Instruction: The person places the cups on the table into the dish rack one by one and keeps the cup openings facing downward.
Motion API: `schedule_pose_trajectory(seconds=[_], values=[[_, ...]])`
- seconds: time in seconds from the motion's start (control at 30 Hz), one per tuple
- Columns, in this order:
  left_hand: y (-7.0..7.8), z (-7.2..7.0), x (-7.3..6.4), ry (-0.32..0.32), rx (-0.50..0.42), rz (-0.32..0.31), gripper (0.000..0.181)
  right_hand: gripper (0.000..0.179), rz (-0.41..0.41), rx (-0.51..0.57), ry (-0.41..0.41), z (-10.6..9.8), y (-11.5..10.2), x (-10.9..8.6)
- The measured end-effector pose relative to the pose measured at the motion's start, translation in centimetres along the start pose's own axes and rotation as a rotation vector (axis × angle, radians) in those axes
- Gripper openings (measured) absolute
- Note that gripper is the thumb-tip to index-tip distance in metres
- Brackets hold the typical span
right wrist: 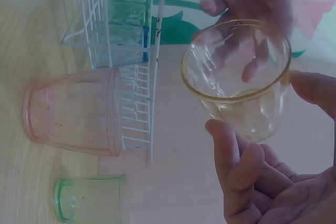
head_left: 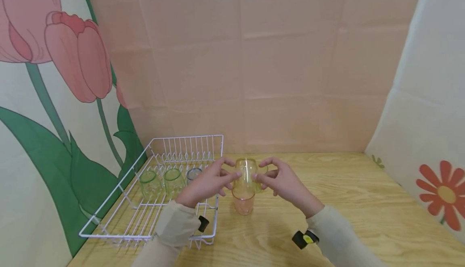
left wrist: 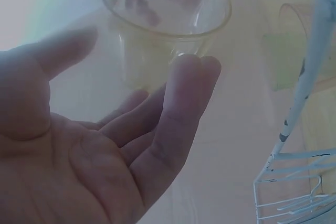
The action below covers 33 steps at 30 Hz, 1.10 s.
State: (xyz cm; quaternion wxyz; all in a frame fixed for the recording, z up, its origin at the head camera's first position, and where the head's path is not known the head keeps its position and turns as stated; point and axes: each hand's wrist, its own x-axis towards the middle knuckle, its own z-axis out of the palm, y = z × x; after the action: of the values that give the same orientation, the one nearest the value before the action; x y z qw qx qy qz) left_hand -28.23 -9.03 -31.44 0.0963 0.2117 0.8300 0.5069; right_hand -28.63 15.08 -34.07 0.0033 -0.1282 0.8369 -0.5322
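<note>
In the head view a clear yellow glass (head_left: pixel 246 174) is between my two hands, above the table. My right hand (head_left: pixel 288 182) pinches it; in the right wrist view the thumb lies by its amber rim and a fingertip at its lower side. The left hand (head_left: pixel 208 182) is beside the glass, its fingers loosely bent; in the left wrist view the thumb is apart from the glass and the fingertips overlap its wall. Below the yellow glass, a pink glass (head_left: pixel 244 205) stands on the table. A green glass (right wrist: pixel 92 199) stands near it in the right wrist view.
A white wire dish rack (head_left: pixel 214 228) stands on the wooden table (head_left: pixel 327 202) at the left. In it are two green glasses (head_left: pixel 174 184) and a blue glass (head_left: pixel 194 173), partly hidden by the left hand. A pink cloth (head_left: pixel 290 77) hangs behind.
</note>
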Motion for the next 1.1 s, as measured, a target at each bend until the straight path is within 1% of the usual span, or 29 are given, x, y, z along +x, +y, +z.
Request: schedule_pose_trajectory(seconds=[0.13, 0.23, 0.43, 0.57, 0.67, 0.83, 0.93, 1.1], values=[[-0.34, 0.16, 0.26, 0.016, 0.026, -0.009, 0.05, 0.059, 0.016, -0.015, 0.012, 0.1, -0.11, -0.03], [-0.45, 0.2, 0.25, 0.018, 0.031, -0.004, 0.05, 0.06, 0.036, -0.036, 0.023, 0.16, -0.14, 0.01], [-0.4, 0.3, 0.09, 0.018, 0.049, 0.014, 0.052, 0.067, 0.02, -0.099, 0.021, 0.25, -0.13, 0.06], [-0.33, 0.44, 0.04, 0.017, 0.055, 0.012, 0.05, 0.071, 0.005, -0.138, 0.01, 0.37, 0.07, 0.08], [-0.25, 0.56, 0.03, 0.015, 0.071, 0.009, 0.05, 0.066, -0.032, -0.161, -0.01, 0.47, 0.27, 0.09], [-0.24, 0.63, -0.03, 0.014, 0.083, 0.003, 0.051, 0.046, -0.086, -0.178, -0.037, 0.67, 0.58, 0.2], [-0.29, 0.57, -0.07, 0.008, 0.079, 0.003, 0.052, 0.043, -0.092, -0.185, -0.036, 0.68, 0.71, 0.21], [-0.42, 0.43, -0.03, -0.007, 0.055, 0.017, 0.056, 0.045, -0.117, -0.157, -0.061, 0.73, 0.69, 0.06]])
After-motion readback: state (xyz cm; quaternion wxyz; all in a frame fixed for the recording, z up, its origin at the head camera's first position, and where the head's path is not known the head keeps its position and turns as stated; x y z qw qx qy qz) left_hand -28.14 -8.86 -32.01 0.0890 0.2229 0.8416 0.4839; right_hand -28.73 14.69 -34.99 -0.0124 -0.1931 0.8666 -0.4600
